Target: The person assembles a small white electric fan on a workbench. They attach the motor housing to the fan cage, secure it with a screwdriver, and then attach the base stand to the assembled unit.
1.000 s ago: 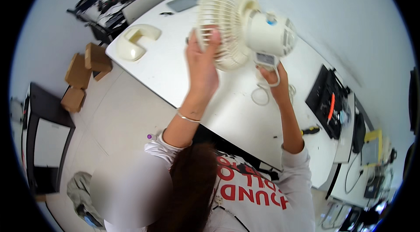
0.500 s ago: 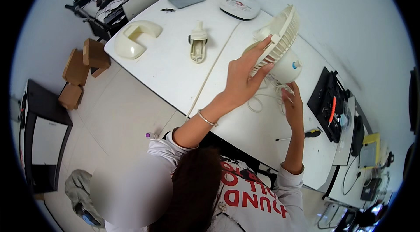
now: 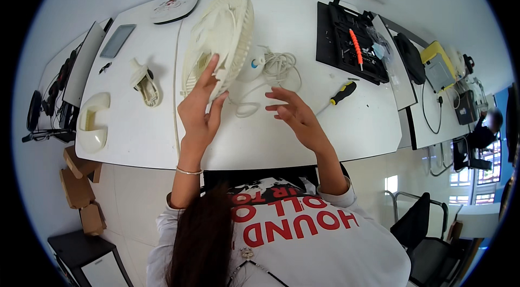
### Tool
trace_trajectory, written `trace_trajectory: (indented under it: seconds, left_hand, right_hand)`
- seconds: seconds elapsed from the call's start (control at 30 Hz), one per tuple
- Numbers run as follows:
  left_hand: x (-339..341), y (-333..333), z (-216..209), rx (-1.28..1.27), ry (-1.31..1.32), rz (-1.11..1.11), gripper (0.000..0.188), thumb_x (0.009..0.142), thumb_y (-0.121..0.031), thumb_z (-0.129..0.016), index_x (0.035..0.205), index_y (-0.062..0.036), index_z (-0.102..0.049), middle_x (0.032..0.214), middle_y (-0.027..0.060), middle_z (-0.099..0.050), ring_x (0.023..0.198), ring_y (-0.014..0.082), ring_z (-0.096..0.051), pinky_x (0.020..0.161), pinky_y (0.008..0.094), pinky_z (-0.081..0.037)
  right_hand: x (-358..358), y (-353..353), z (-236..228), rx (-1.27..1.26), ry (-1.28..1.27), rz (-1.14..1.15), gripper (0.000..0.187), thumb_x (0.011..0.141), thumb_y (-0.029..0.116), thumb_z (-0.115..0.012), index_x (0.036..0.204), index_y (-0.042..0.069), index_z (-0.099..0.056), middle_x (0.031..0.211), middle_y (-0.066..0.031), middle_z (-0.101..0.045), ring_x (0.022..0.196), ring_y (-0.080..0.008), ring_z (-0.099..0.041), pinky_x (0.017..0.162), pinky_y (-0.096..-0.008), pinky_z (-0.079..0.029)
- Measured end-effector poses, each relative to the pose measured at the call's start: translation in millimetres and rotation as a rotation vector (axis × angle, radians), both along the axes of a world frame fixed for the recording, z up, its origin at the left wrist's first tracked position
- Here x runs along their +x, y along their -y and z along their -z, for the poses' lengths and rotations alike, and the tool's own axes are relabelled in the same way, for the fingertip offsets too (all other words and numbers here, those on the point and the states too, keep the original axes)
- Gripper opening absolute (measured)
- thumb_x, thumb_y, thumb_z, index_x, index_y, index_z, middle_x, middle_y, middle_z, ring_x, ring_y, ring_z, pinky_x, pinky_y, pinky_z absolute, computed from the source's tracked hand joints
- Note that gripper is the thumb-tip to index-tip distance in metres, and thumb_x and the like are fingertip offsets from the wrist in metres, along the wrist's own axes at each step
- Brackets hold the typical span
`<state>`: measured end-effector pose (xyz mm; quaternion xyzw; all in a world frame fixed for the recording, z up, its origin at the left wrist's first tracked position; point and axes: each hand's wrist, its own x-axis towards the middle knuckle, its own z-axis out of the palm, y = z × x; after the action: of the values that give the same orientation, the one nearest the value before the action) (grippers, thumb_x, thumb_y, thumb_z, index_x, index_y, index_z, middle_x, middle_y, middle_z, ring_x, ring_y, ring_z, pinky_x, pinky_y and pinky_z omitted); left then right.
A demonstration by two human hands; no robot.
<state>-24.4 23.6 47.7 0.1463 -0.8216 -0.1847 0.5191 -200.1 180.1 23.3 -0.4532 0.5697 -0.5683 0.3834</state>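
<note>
Fingers (image 3: 208, 78) of the left hand (image 3: 199, 108) are curled on the rim of the cream fan (image 3: 219, 38), holding it up on edge over the middle of the white table (image 3: 303, 135). The right hand (image 3: 295, 113) hovers just beside it, fingers spread wide and holding nothing, above the table's near edge. Behind the fan lies its coiled white cord (image 3: 279, 65).

A round white disc (image 3: 174, 4) with a small coloured label in its middle sits at the far edge. A black tray (image 3: 346, 43) toward the far right corner holds an orange-handled tool (image 3: 355, 41) and some dark parts too small to make out. Just in front of it lies a yellow-and-black screwdriver (image 3: 343, 92). At the left end are a cream housing (image 3: 93, 122), a small cream part (image 3: 144, 82) and a grey tablet (image 3: 117, 40). Brown cartons (image 3: 78, 187) are stacked on the floor below the near left corner.
</note>
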Motion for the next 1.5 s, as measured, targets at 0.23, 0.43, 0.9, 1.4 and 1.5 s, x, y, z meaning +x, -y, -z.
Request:
trace_trajectory:
  seconds: [0.23, 0.43, 0.9, 1.4, 1.5]
  left_hand:
    - [7.3, -3.2, 17.8, -0.052, 0.151, 0.041, 0.018, 0.071, 0.003, -0.066, 0.085, 0.0018, -0.054, 0.127, 0.0165, -0.057, 0.091, 0.0270, -0.064, 0.074, 0.0300, -0.052]
    - [8.7, -10.2, 31.9, -0.110, 0.143, -0.022, 0.019, 0.060, 0.002, -0.066, 0.078, -0.0039, -0.063, 0.125, 0.0088, -0.061, 0.063, 0.0175, -0.058, 0.058, 0.0250, -0.048]
    - [25.2, -22.9, 20.2, -0.005, 0.274, 0.037, 0.031, 0.063, -0.005, -0.070, 0.094, -0.0071, -0.064, 0.130, 0.0085, -0.057, 0.104, 0.0275, -0.062, 0.077, 0.0331, -0.054]
    - [78.5, 21.5, 22.5, 0.151, -0.157, -0.589, 0.026, 0.076, 0.003, -0.067, 0.100, -0.0017, -0.060, 0.097, 0.0083, -0.062, 0.072, 0.0169, -0.055, 0.061, 0.0274, -0.045]
    - [92.0, 68.3, 17.6, 0.028, 0.102, -0.798, 0.043, 0.077, -0.007, -0.070, 0.118, -0.0105, -0.059, 0.116, 0.0074, -0.058, 0.098, 0.0241, -0.055, 0.077, 0.0333, -0.049]
  right_hand:
    - [-23.5, -25.3, -0.5, 0.039, -0.204, 0.207, 0.032, 0.093, 0.010, -0.055, 0.124, 0.005, -0.054, 0.117, -0.0078, -0.062, 0.101, -0.0180, -0.063, 0.083, -0.0292, -0.050]
    - [-51.9, -44.5, 2.9, 0.138, -0.426, 0.564, 0.024, 0.091, 0.007, -0.056, 0.114, 0.006, -0.061, 0.102, -0.0061, -0.068, 0.080, -0.0134, -0.064, 0.065, -0.0255, -0.048]
    - [-40.5, -36.7, 33.9, 0.222, -0.666, 0.604, 0.023, 0.088, 0.004, -0.057, 0.111, 0.008, -0.062, 0.100, -0.0022, -0.064, 0.077, -0.0103, -0.054, 0.059, -0.0217, -0.042]
    - [-5.7, -19.4, 43.8, 0.054, -0.611, 0.542, 0.036, 0.092, 0.003, -0.049, 0.128, 0.005, -0.050, 0.118, -0.0078, -0.058, 0.083, -0.0114, -0.050, 0.061, -0.0224, -0.043]
    - [-3.9, -18.7, 46.5, 0.057, -0.599, 0.523, 0.038, 0.091, 0.000, -0.048, 0.128, 0.004, -0.050, 0.119, -0.0085, -0.057, 0.083, -0.0118, -0.051, 0.060, -0.0227, -0.044]
